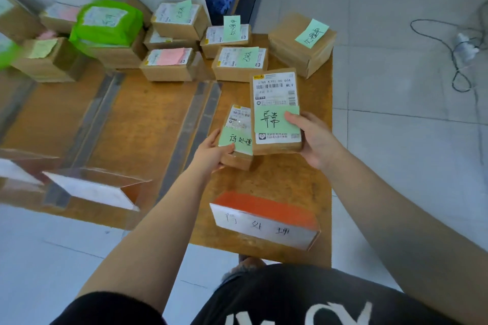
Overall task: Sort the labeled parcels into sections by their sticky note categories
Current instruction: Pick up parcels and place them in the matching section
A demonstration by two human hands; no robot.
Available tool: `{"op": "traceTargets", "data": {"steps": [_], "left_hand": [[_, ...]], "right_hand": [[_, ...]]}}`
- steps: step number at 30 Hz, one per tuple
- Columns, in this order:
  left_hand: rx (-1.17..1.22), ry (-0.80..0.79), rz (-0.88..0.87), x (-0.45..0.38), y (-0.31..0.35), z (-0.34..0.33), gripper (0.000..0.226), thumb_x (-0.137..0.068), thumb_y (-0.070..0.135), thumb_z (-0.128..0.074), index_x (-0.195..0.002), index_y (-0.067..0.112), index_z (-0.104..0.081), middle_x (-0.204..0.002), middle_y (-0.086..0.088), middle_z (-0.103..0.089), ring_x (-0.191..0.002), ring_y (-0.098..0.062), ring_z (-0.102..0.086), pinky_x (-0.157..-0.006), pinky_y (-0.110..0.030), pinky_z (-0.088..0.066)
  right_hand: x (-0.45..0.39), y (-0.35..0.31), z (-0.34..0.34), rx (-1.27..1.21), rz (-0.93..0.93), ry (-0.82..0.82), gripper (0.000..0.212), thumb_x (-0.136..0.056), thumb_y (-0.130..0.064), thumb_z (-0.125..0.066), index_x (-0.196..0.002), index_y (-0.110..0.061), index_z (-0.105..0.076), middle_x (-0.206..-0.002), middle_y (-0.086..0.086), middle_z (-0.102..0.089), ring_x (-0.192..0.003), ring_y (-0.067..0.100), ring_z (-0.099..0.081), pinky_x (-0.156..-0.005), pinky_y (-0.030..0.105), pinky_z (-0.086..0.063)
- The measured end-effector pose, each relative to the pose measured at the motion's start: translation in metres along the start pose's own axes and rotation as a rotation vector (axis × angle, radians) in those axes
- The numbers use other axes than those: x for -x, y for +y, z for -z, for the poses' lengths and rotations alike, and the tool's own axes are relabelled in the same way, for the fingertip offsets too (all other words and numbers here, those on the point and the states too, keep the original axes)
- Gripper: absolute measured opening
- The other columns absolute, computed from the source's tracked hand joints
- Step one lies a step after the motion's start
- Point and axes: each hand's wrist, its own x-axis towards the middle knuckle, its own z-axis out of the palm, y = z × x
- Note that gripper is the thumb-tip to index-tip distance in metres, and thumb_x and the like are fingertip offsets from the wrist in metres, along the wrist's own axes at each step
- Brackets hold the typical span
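**Parcels: two in hand at the right section**

Parcels being handled over a brown table (pixel 277 187), right-hand strip.

- Left hand (pixel 215 152) grips the small parcel (pixel 237 137) from its near left end, fingers curled under, thumb on the green note (pixel 235 142). Parcel sits at about 12 o'clock from the section sign (pixel 264 229), whether touching the table or just lifted I cannot tell.
- Right hand (pixel 314 137) holds the tall parcel (pixel 276 111) from its right side, thumb pressed on its green note (pixel 276 120). This parcel is tilted up, its left edge overlapping the small one.
- Loose parcels crowd the far edge, 10 to 1 o'clock: a box with a pink note (pixel 169 63), a green bag (pixel 108 24), a box with a green note (pixel 303 42) at 1 o'clock.
- Grey tape strips (pixel 192 124) divide the table into sections. A second sign (pixel 92 190) stands at 9 o'clock, blurred.
- Cable (pixel 454 60) lies on the tiled floor at 2 o'clock.
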Motion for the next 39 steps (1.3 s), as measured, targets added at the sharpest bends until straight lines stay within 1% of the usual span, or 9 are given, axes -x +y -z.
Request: {"op": "traceTargets", "data": {"steps": [7, 9, 15, 21, 26, 29, 32, 35, 39], "left_hand": [[-0.096, -0.101, -0.056, -0.007, -0.024, 0.016, 0.074, -0.083, 0.010, -0.067, -0.146, 0.025, -0.030, -0.137, -0.001, -0.051, -0.118, -0.023, -0.055, -0.088, -0.031, -0.046], [-0.124, -0.118, -0.091, -0.005, -0.031, 0.019, 0.075, -0.084, 0.008, -0.066, -0.147, 0.022, -0.029, -0.139, -0.001, -0.049, -0.120, -0.023, -0.053, -0.095, -0.034, -0.045], [-0.128, -0.144, -0.103, 0.005, -0.052, 0.026, 0.073, -0.083, 0.004, -0.066, -0.145, 0.022, -0.031, -0.134, -0.002, -0.054, -0.116, -0.021, -0.057, -0.097, -0.038, -0.049], [-0.185, -0.099, -0.116, 0.021, -0.062, 0.032, 0.066, -0.087, 0.009, -0.064, -0.144, 0.019, -0.033, -0.135, -0.003, -0.054, -0.118, -0.022, -0.056, -0.098, -0.036, -0.047], [-0.150, -0.036, -0.222, 0.055, -0.046, 0.042, 0.049, -0.095, 0.028, -0.051, -0.142, 0.021, -0.038, -0.144, 0.001, -0.044, -0.131, -0.020, -0.042, -0.106, -0.036, -0.033], [0.015, -0.115, -0.314, 0.094, -0.030, 0.052, 0.045, -0.095, 0.038, -0.047, -0.139, 0.028, -0.040, -0.135, 0.005, -0.052, -0.122, -0.014, -0.050, -0.103, -0.034, -0.036], [0.127, -0.217, -0.359, 0.129, -0.027, 0.067, 0.054, -0.090, 0.029, -0.058, -0.140, 0.027, -0.037, -0.124, 0.002, -0.061, -0.109, -0.018, -0.062, -0.094, -0.042, -0.051], [0.187, -0.155, -0.389, 0.154, -0.038, 0.092, 0.063, -0.086, 0.018, -0.065, -0.141, 0.024, -0.034, -0.123, -0.005, -0.061, -0.106, -0.022, -0.065, -0.086, -0.043, -0.056], [0.182, -0.034, -0.433, 0.178, -0.052, 0.136, 0.060, -0.087, 0.018, -0.064, -0.140, 0.025, -0.036, -0.121, -0.004, -0.062, -0.101, -0.020, -0.066, -0.079, -0.037, -0.059]], "right_hand": [[0.015, 0.022, -0.027, -0.044, 0.051, 0.147, 0.052, -0.084, -0.019, -0.069, -0.130, -0.009, -0.048, -0.112, 0.008, -0.070, -0.101, 0.023, -0.068, -0.085, 0.041, -0.056], [0.018, 0.028, -0.033, -0.056, 0.064, 0.188, 0.054, -0.083, -0.019, -0.070, -0.131, -0.009, -0.048, -0.112, 0.008, -0.070, -0.100, 0.023, -0.068, -0.083, 0.040, -0.056], [0.034, 0.044, -0.050, -0.082, 0.106, 0.236, 0.050, -0.083, -0.016, -0.069, -0.128, -0.008, -0.048, -0.108, 0.007, -0.070, -0.096, 0.021, -0.069, -0.079, 0.038, -0.057], [0.053, 0.054, -0.057, -0.067, 0.125, 0.236, 0.054, -0.083, -0.015, -0.069, -0.131, -0.008, -0.045, -0.110, 0.009, -0.069, -0.100, 0.023, -0.068, -0.087, 0.043, -0.055], [0.078, 0.062, -0.065, -0.059, 0.172, 0.183, 0.051, -0.085, -0.017, -0.068, -0.130, -0.008, -0.047, -0.108, 0.008, -0.070, -0.097, 0.021, -0.068, -0.084, 0.039, -0.056], [0.097, 0.068, -0.078, -0.063, 0.201, 0.112, 0.047, -0.086, -0.017, -0.066, -0.128, -0.007, -0.049, -0.107, 0.008, -0.070, -0.097, 0.021, -0.068, -0.081, 0.036, -0.056], [0.116, 0.078, -0.095, -0.063, 0.212, 0.001, 0.042, -0.086, -0.017, -0.065, -0.125, -0.008, -0.052, -0.106, 0.008, -0.071, -0.094, 0.022, -0.069, -0.076, 0.037, -0.057], [0.132, 0.090, -0.118, -0.023, 0.204, -0.117, 0.035, -0.087, -0.020, -0.064, -0.120, -0.013, -0.056, -0.102, 0.005, -0.073, -0.094, 0.024, -0.069, -0.083, 0.045, -0.056], [0.149, 0.106, -0.160, 0.049, 0.194, -0.214, 0.025, -0.087, -0.019, -0.063, -0.112, -0.016, -0.060, -0.102, 0.003, -0.072, -0.099, 0.025, -0.067, -0.092, 0.048, -0.052]]}}
